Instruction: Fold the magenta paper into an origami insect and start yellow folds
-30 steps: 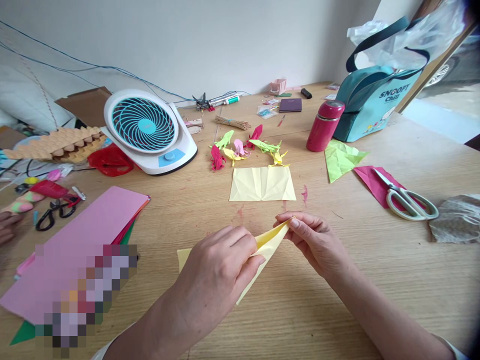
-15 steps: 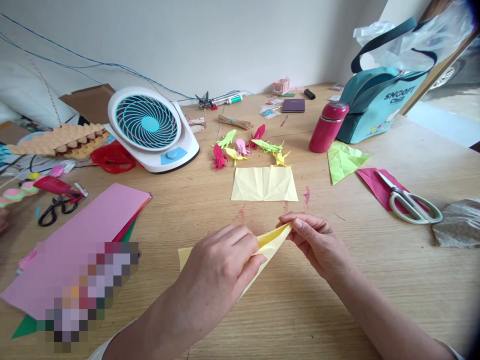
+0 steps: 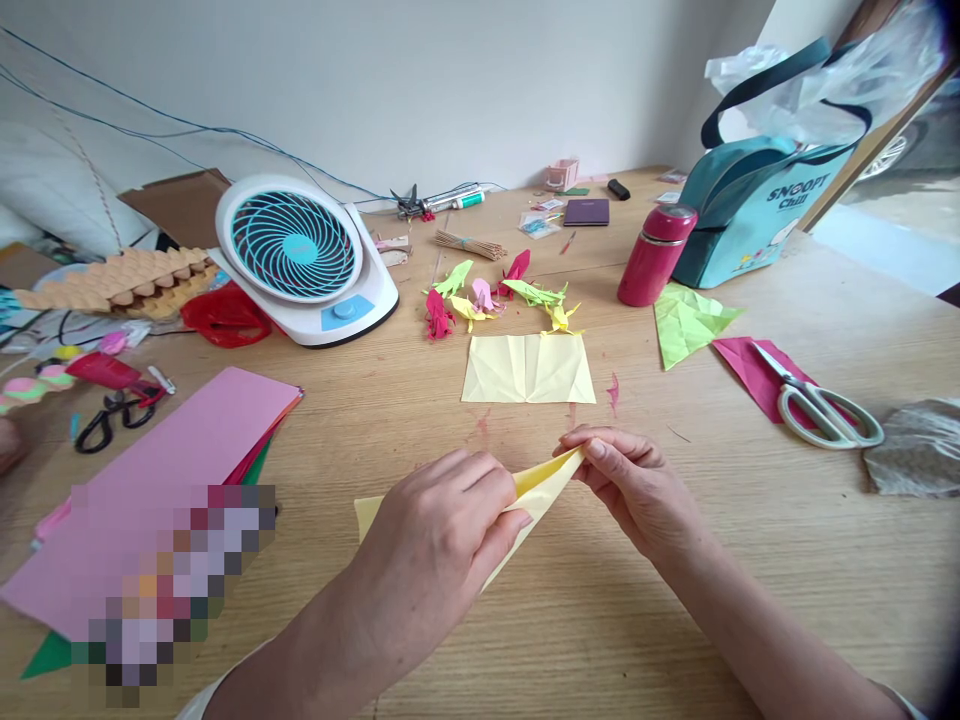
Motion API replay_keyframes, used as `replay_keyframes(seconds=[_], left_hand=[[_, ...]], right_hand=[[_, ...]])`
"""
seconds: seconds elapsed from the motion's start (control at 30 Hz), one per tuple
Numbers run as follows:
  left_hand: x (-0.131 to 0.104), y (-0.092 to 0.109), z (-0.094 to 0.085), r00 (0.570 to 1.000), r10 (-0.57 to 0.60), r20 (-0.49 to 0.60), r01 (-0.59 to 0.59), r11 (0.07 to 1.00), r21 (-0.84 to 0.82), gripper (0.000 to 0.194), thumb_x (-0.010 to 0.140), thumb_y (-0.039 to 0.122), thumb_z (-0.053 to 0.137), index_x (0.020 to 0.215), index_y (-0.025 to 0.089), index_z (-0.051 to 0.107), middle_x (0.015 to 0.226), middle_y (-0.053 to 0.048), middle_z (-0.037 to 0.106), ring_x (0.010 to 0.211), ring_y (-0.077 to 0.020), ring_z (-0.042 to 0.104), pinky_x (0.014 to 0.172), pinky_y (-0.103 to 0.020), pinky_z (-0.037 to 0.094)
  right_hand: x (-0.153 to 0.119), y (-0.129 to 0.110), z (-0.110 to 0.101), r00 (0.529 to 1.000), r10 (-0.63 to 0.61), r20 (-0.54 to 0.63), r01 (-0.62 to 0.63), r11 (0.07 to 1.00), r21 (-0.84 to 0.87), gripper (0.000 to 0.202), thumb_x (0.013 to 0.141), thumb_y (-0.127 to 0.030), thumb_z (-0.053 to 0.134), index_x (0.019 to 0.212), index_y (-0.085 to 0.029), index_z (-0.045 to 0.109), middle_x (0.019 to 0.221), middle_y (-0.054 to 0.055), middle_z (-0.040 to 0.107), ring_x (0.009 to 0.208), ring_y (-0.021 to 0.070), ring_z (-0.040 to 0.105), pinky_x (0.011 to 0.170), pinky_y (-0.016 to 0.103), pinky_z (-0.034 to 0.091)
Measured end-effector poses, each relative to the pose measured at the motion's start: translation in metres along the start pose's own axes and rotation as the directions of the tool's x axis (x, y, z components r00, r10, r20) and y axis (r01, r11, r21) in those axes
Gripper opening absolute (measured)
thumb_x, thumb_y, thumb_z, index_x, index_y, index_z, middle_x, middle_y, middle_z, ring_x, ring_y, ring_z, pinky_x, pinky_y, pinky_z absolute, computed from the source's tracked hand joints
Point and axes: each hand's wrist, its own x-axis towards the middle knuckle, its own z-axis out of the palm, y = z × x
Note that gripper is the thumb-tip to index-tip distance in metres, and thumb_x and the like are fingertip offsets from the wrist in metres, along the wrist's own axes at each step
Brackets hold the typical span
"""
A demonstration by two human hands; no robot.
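Between my hands is a folded sheet of yellow paper (image 3: 544,492), raised off the table and partly opened along its fold. My left hand (image 3: 442,530) grips the paper near its middle, thumb in front, and hides much of it; one pale corner sticks out to the left. The fingertips of my right hand (image 3: 630,480) pinch its pointed right end. Just beyond lies a creased pale yellow sheet (image 3: 529,368), flat on the wood. Behind that sit several small folded paper figures (image 3: 484,295) in red, pink, yellow and green.
Pink paper (image 3: 187,450) lies stacked at left, below a fan (image 3: 300,260). To the right are scissors (image 3: 825,405) on red paper, creased green paper (image 3: 690,325), a red flask (image 3: 658,255) and a blue bag (image 3: 757,215). Black-handled scissors (image 3: 112,420) rest far left, near another person's hand (image 3: 9,445).
Almost nothing differs. Both hands keep their grip on the yellow paper, with only a very slight shift.
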Motion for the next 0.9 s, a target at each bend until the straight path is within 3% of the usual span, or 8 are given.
replay_keyframes(seconds=[0.4, 0.9], left_hand=[[0.006, -0.01, 0.003, 0.995, -0.092, -0.029, 0.088, 0.991, -0.102, 0.021, 0.094, 0.015, 0.054, 0.073, 0.018, 0.05, 0.074, 0.002, 0.055, 0.072, -0.0117, 0.055, 0.062, -0.024, 0.038], [0.006, -0.014, 0.006, 0.982, -0.166, -0.094, 0.145, 0.97, -0.197, 0.02, 0.096, 0.02, 0.052, 0.076, 0.018, 0.053, 0.076, 0.002, 0.058, 0.07, -0.0114, 0.054, 0.063, -0.024, 0.039]], right_hand=[[0.004, 0.005, -0.005, 0.996, 0.048, -0.077, -0.045, 0.998, 0.04, 0.021, 0.072, -0.044, 0.083, 0.084, -0.027, 0.081, 0.075, 0.001, 0.072, 0.067, 0.0122, 0.059, 0.073, 0.028, 0.052], [0.004, 0.004, -0.003, 0.986, -0.007, -0.168, 0.013, 0.999, 0.035, 0.021, 0.07, -0.044, 0.083, 0.079, -0.025, 0.08, 0.067, 0.0, 0.067, 0.062, 0.0118, 0.055, 0.066, 0.028, 0.051]])
